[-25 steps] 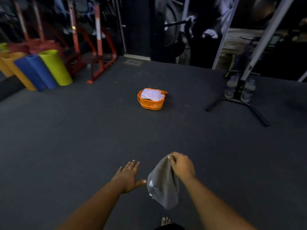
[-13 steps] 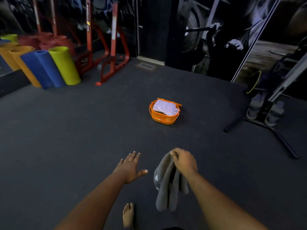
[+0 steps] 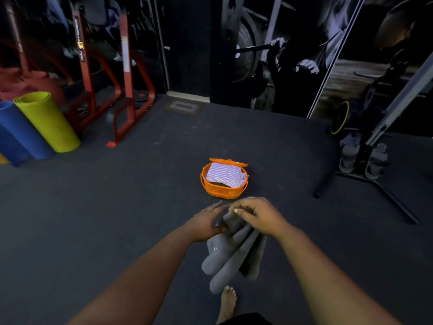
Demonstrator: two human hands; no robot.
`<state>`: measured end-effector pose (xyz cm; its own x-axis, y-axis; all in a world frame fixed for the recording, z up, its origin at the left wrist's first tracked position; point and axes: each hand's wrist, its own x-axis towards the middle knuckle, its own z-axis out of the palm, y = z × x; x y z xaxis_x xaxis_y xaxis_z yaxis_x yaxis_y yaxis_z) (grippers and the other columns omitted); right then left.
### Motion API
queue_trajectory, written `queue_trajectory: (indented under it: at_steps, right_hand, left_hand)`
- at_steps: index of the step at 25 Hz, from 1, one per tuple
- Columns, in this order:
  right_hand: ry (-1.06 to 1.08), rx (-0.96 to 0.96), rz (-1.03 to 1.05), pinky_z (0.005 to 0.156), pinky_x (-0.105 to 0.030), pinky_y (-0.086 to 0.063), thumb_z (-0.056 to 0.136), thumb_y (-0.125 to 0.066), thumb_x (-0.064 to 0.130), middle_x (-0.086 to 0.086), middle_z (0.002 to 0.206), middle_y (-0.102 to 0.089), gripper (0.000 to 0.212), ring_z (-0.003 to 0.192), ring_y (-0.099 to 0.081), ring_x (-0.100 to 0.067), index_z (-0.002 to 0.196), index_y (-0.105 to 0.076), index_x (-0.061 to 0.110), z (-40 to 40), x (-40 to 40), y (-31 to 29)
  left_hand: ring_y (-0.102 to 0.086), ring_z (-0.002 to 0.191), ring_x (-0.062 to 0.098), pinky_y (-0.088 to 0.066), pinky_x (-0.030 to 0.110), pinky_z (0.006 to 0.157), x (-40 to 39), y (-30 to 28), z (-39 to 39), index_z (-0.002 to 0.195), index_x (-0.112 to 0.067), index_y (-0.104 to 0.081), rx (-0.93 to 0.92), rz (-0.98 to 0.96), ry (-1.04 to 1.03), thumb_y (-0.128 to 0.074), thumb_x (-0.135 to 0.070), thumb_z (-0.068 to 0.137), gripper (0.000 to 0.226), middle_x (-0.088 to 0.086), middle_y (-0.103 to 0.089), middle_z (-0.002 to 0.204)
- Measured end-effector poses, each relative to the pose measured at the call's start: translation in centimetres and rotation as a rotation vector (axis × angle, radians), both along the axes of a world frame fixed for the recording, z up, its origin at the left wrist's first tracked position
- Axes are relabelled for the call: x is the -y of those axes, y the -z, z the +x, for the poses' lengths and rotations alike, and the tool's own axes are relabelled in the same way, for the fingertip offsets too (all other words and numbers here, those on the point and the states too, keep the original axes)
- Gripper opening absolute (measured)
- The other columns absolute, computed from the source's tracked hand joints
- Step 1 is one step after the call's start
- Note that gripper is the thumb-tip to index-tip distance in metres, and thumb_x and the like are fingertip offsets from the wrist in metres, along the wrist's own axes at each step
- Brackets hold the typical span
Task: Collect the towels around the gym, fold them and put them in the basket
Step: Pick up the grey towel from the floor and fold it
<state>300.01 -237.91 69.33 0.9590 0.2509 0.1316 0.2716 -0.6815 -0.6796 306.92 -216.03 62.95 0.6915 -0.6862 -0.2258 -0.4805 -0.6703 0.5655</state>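
While the grey towel (image 3: 234,252) hangs in loose rolls at the lower centre of the frame, the right hand (image 3: 257,216) pinches its top edge between curled fingers and thumb. The left hand (image 3: 203,221) lies against the cloth on its left side with fingers stretched out; its thumb seems to touch the fabric, but whether it truly clamps it I cannot tell. The towel looks soft, light and limp, so it will sag and bunch wherever it is not supported. A sound grip for folding would be at 2 top corners, held apart so the cloth drops flat. Just beyond the hands, in the middle of the frame, the orange basket (image 3: 223,187) stands on the dark floor (image 3: 93,219) with 1 striped towel (image 3: 225,174) already lying folded in it. Against the view half a second earlier, the basket is nearer to the hands, the left hand has crossed from open air to the towel, and both hands are now close together.
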Motion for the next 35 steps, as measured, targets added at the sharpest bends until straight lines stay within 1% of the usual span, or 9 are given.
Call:
queue_trajectory:
  at_steps: [2,5,13,15,19,22,26,31,35]
  right_hand:
    - [0.005,0.021,0.021,0.089,-0.020,-0.051,0.096,-0.062,0.015,0.018,0.104,-0.073,0.019,0.100,-0.066,0.001,0.104,-0.076,0.025,4.5,1.2,-0.2]
    - [0.080,0.060,0.058,0.087,-0.032,-0.053,0.097,-0.061,0.019,0.020,0.100,-0.071,0.017,0.097,-0.066,-0.001,0.101,-0.073,0.030,10.3,3.4,0.6]
    - [0.799,0.279,0.234,0.082,-0.029,-0.050,0.100,-0.057,0.017,0.004,0.101,-0.074,0.014,0.096,-0.069,-0.021,0.104,-0.071,0.019,21.9,11.5,3.1]
    - [0.989,0.229,0.199,0.081,-0.036,-0.052,0.102,-0.054,0.022,-0.004,0.101,-0.074,0.016,0.095,-0.069,-0.029,0.104,-0.069,0.018,23.5,13.9,3.7]
    - [1.172,0.106,0.119,0.076,-0.042,-0.052,0.102,-0.051,0.022,-0.013,0.099,-0.070,0.017,0.092,-0.065,-0.037,0.102,-0.065,0.014,27.0,15.5,5.7]
    - [1.196,0.065,-0.020,0.079,-0.043,-0.050,0.101,-0.050,0.019,-0.014,0.104,-0.063,0.016,0.097,-0.061,-0.039,0.100,-0.063,0.010,30.5,14.6,6.8]
    - [1.247,-0.172,-0.098,0.093,-0.049,-0.050,0.098,-0.054,0.022,-0.009,0.115,-0.057,0.018,0.109,-0.056,-0.036,0.111,-0.066,0.020,35.2,12.2,6.6]
    - [0.636,-0.128,0.079,0.106,-0.032,-0.043,0.080,-0.084,0.033,0.006,0.136,-0.056,0.070,0.127,-0.051,-0.011,0.142,-0.052,0.020,41.9,5.8,5.3]
    - [0.552,-0.078,0.052,0.077,-0.038,-0.054,0.088,-0.070,0.037,0.007,0.088,-0.069,0.014,0.083,-0.065,-0.013,0.093,-0.063,0.025,47.0,3.3,3.0]
  left_hand:
    - [-0.051,0.130,0.026,-0.041,0.032,0.107,1.7,-0.4,4.5,0.130,-0.015,-0.063,0.004,-0.005,0.032,-0.069,-0.035,0.087,0.048,0.008,-0.058,0.139]
    - [-0.062,0.101,0.025,-0.050,0.039,0.087,2.2,-0.4,9.8,0.102,-0.013,-0.069,-0.008,0.102,0.007,-0.058,-0.058,0.073,0.054,0.007,-0.069,0.106]
    - [-0.054,0.124,0.020,-0.040,0.037,0.102,-5.3,3.5,21.8,0.119,-0.033,-0.066,0.117,0.571,-0.101,-0.051,-0.059,0.077,0.051,-0.005,-0.065,0.124]
    - [-0.057,0.117,0.020,-0.042,0.038,0.099,-6.1,3.7,25.5,0.100,-0.028,-0.070,0.132,0.469,-0.214,-0.047,-0.064,0.074,0.051,-0.007,-0.066,0.115]
    - [-0.051,0.066,0.013,-0.039,0.029,0.058,-3.5,1.5,33.6,0.066,-0.020,-0.051,-0.063,-0.099,-0.428,-0.062,-0.048,0.084,0.036,-0.007,-0.050,0.066]
    - [-0.047,0.060,0.008,-0.039,0.025,0.050,0.0,-1.3,39.1,0.072,-0.015,-0.054,-0.202,-0.438,-0.458,-0.068,-0.017,0.094,0.026,-0.006,-0.050,0.063]
    - [-0.043,0.059,0.005,-0.033,0.024,0.050,3.2,-5.0,45.9,0.069,-0.016,-0.056,-0.349,-0.570,-0.308,-0.071,-0.026,0.079,0.021,-0.005,-0.049,0.062]
    - [-0.040,0.053,0.004,-0.030,0.020,0.047,7.9,-9.2,50.9,0.064,-0.016,-0.053,-0.414,-0.579,-0.149,-0.080,-0.012,0.084,0.034,-0.004,-0.046,0.059]
    - [-0.044,0.053,0.005,-0.034,0.022,0.048,9.7,-11.0,52.9,0.074,-0.013,-0.061,-0.359,-0.492,0.001,-0.086,-0.011,0.078,0.025,-0.003,-0.053,0.060]
